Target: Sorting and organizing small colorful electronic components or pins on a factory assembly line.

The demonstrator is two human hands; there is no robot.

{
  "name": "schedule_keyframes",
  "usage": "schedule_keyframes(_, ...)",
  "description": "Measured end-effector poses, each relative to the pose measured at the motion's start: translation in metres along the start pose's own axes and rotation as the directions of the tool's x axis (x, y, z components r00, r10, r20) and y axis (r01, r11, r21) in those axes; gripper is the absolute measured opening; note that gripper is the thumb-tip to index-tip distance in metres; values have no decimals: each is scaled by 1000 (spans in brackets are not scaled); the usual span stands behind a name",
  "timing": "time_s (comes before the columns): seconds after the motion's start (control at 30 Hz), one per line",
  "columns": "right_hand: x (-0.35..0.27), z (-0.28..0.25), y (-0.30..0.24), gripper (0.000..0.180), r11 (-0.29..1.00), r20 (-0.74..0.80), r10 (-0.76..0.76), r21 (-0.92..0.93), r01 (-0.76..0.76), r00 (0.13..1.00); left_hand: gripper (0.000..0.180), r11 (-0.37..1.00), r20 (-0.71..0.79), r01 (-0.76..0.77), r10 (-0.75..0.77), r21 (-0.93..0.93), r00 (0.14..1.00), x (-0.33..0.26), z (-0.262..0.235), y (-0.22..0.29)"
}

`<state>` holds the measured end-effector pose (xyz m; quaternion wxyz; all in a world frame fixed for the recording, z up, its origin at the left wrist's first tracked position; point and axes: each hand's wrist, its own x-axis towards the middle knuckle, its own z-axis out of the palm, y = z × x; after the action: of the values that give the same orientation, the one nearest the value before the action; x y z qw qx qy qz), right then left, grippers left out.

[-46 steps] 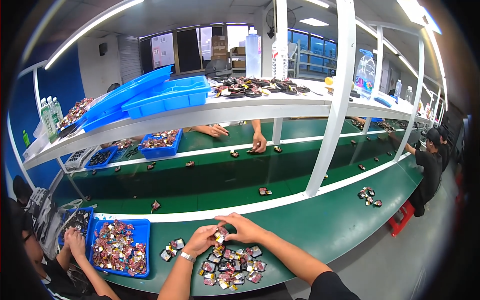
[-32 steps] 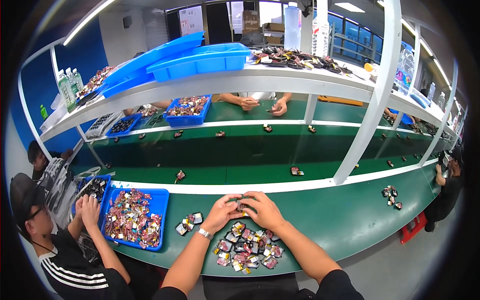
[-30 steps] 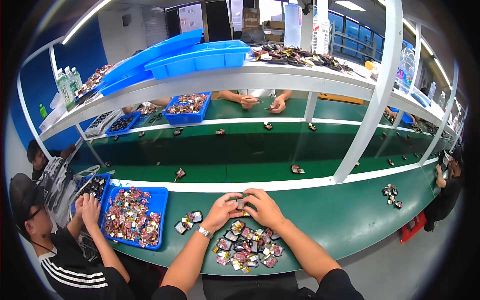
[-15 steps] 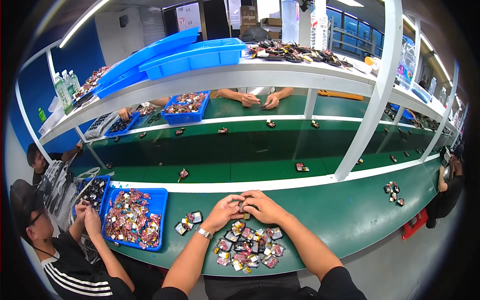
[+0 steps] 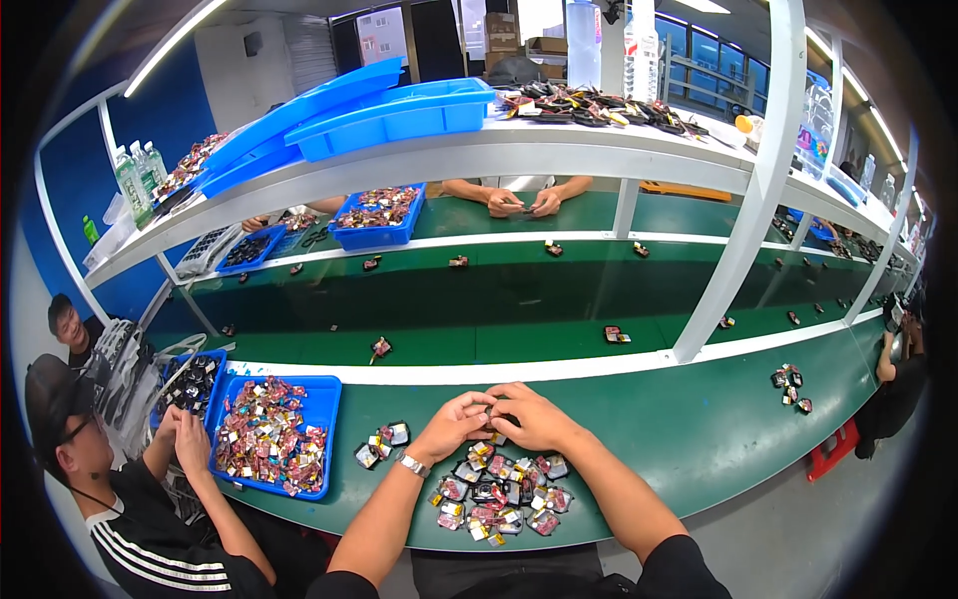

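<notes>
My left hand [image 5: 454, 423] and my right hand [image 5: 531, 414] meet above the green table, fingers bent and pinched together. Between their fingertips is a small dark electronic module, mostly hidden by the fingers. Just below my hands lies a pile of small electronic modules [image 5: 504, 491], black-cased with silver battery pouches, red circuit pieces and yellow tape. A smaller cluster of modules [image 5: 382, 443] sits left of my left wrist, which wears a metal-banded watch [image 5: 411, 464].
At left, a blue bin [image 5: 333, 439] of red and silver parts stands beside a co-worker [image 5: 150, 489]. A white rail [image 5: 429, 374] divides the table from a green conveyor belt [image 5: 499, 341] carrying spaced modules. A white post [image 5: 733, 220] and shelf rise ahead. Several modules [image 5: 788, 387] lie far right.
The modules on the belt have shifted slightly right. My hands stay together, fingers a little repositioned, now covering more of the held module. The whole view has shifted slightly.
</notes>
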<state>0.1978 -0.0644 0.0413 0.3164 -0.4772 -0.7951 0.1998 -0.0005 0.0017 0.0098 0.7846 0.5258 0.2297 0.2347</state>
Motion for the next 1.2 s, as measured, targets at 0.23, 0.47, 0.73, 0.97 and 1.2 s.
schedule_keyframes(0.23,-2,6,-8,18,1000,-11,13,24,-13,1000,24,999,-20,-30,31,35,999,-2,-4,-5)
schedule_keyframes(0.47,-5,23,-7,13,995,-289,-8,-99,-22,957,25,996,-28,-75,74,-41,997,0,-2,-4)
schedule_keyframes(0.73,-5,35,-7,13,996,-372,66,73,-42,926,27,990,-44,-99,96,-99,994,-4,-7,-3)
schedule_keyframes(0.97,-14,34,0,14,992,-434,125,71,-105,892,29,984,15,-103,107,-143,994,13,0,-8)
schedule_keyframes(1.2,2,61,-1,11,982,-478,83,189,11,875,24,989,-118,-142,135,-52,984,-6,-16,-9)
